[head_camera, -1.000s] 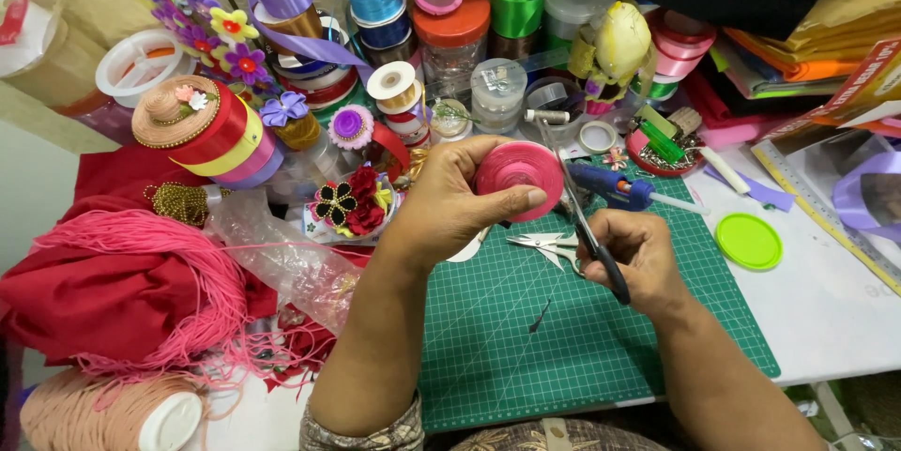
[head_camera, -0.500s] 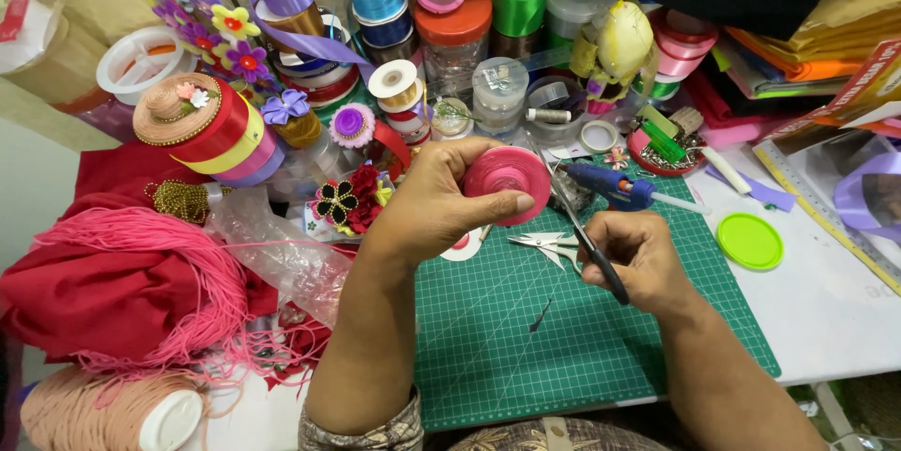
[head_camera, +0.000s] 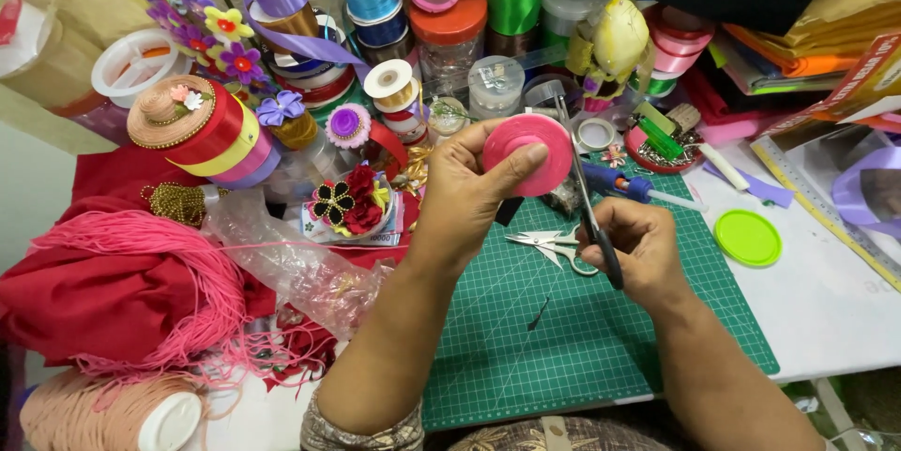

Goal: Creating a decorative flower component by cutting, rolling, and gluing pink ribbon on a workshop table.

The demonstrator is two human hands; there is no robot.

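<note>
Two grips: left hand [head_camera: 469, 190] clasps the pink ribbon spool [head_camera: 528, 153]; right hand [head_camera: 631, 246] holds scissors [head_camera: 589, 212] beside it.

Over the last second the left hand [head_camera: 469, 193] has turned the pink ribbon spool [head_camera: 528, 152] a little: its round face, which tipped slightly upward before, now faces the camera more squarely, with the thumb laid across its middle. The spool has also drifted a touch toward the far edge of the green cutting mat [head_camera: 582, 320], so it now covers more of the clutter behind it. The right hand [head_camera: 638, 244] has raised the black-handled scissors [head_camera: 589, 198], and the blades now stand steeper, their tips reaching up just beside the spool's right rim.
</note>
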